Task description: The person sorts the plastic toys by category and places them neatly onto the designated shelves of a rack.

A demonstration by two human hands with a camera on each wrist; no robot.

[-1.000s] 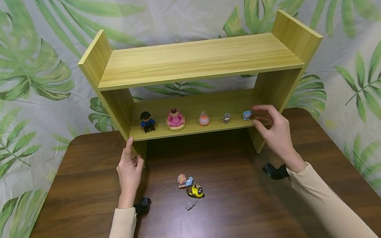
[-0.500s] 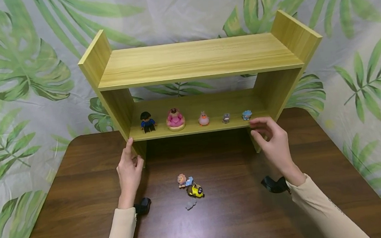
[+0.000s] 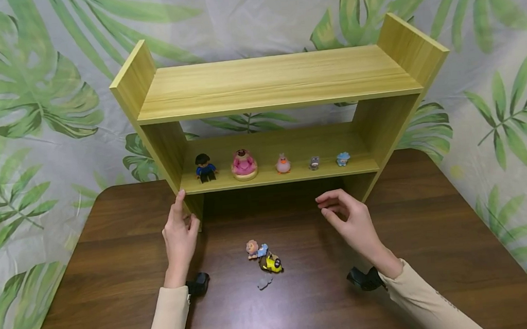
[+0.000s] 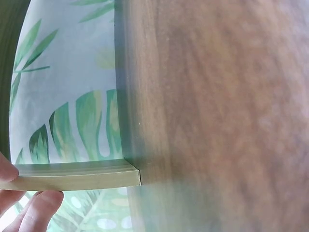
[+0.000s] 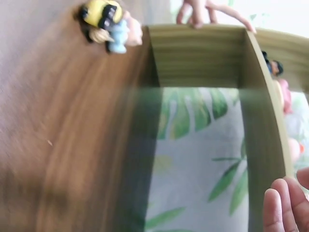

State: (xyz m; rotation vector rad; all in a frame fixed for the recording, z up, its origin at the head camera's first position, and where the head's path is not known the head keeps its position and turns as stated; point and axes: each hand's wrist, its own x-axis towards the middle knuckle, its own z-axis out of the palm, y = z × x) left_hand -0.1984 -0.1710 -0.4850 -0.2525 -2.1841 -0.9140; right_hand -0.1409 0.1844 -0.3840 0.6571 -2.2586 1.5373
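Observation:
In the head view my left hand [image 3: 180,238] is at the left side panel of a wooden shelf [image 3: 280,80], index fingertip at the middle board's corner; the left wrist view shows fingers [image 4: 42,208] on both sides of the panel's edge. My right hand [image 3: 349,222] hovers above the table, fingers bent, thumb apart, holding nothing. Along the middle board stand a blue-shirted toy figure [image 3: 206,168], a pink bear figurine [image 3: 244,165], a pink bird figurine [image 3: 283,164], a small grey figurine [image 3: 314,163] and a blue-hatted figurine [image 3: 343,159].
Between the hands on the brown table [image 3: 114,279] lie an orange-and-blue figurine [image 3: 253,249], a yellow-and-black toy [image 3: 271,263] and a small grey piece [image 3: 265,281]. A leaf-patterned cloth [image 3: 252,15] hangs behind the shelf.
My right hand has left the blue-hatted figurine, moving down and leftward off the shelf's front. The left hand stays at the side panel.

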